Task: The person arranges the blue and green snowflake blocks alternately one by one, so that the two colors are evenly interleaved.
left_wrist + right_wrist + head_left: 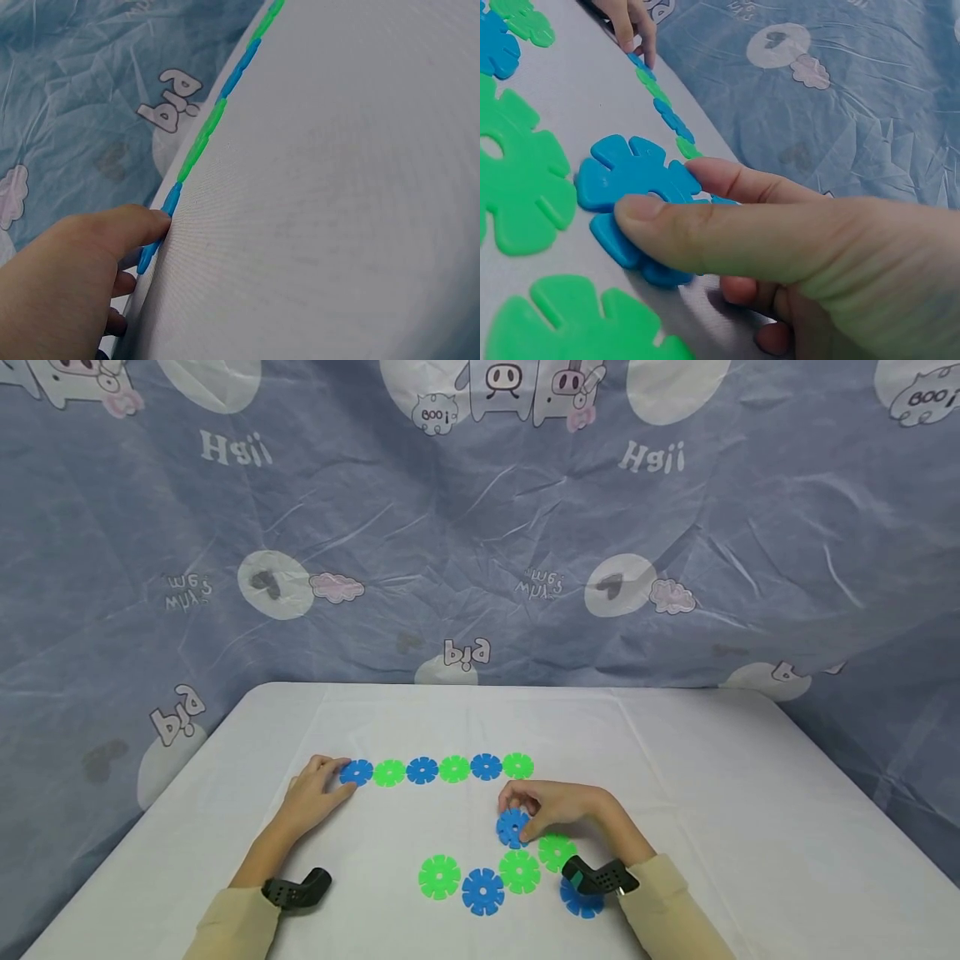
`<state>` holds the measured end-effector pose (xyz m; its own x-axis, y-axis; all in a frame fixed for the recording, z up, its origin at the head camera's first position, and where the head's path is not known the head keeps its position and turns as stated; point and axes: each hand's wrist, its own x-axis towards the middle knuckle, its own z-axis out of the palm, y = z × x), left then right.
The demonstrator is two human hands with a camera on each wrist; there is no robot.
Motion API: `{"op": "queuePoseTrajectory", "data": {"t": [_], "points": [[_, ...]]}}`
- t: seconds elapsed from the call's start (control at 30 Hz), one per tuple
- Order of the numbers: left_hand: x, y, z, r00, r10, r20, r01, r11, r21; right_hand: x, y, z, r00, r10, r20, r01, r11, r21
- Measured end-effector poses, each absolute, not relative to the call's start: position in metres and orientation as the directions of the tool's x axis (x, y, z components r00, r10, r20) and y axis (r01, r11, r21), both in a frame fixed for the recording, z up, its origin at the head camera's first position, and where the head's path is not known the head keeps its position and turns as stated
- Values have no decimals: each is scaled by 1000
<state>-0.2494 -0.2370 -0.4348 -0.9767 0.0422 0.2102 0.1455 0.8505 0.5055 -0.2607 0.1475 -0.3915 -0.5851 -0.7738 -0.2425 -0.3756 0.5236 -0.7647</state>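
Note:
My left hand (306, 795) is at the left end of a row of flat snowflake building discs, with thumb and forefinger at opposite edges of the leftmost blue disc (357, 772). In the left wrist view the thumb presses against that blue disc (171, 201). My right hand (562, 803) pinches another blue disc (634, 176) between thumb and fingers, held tilted above the white table. The row alternates blue and green and ends at a green disc (518, 766) on the right, beyond the right hand.
Nearer the front lie loose discs: a green one (439, 877), a blue one (483, 892), a second green one (520, 872) and a third green one (557, 852). Another blue disc (582, 902) is partly hidden under the right wrist's camera (600, 875). A patterned curtain (465, 543) hangs behind the table (375, 718).

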Motion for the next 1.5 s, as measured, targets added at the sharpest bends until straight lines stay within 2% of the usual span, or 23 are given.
{"op": "queuePoseTrajectory", "data": {"t": [0.27,0.4,0.8,1.17,1.3,1.5], "points": [[-249,-237,-435,-976,42,214,148,849,507,-265,153,-391,-556,-800,-226,-294,444,-847],[-249,-238,-435,-976,43,215,149,849,507,-267,156,-389,-575,-791,-209,-261,419,-869],[-248,-237,-435,-979,38,201,140,844,517,-272,180,-384,-726,-675,-135,-227,419,-879],[-249,-238,-436,-978,41,204,143,844,516,-284,202,-405,-915,-400,53,-255,471,-844],[-249,-238,-435,-978,43,207,147,842,520,-286,198,-417,-948,-289,135,-263,469,-843],[-249,-237,-434,-976,50,214,156,843,515,-285,193,-427,-952,-185,245,-306,519,-798]]}}
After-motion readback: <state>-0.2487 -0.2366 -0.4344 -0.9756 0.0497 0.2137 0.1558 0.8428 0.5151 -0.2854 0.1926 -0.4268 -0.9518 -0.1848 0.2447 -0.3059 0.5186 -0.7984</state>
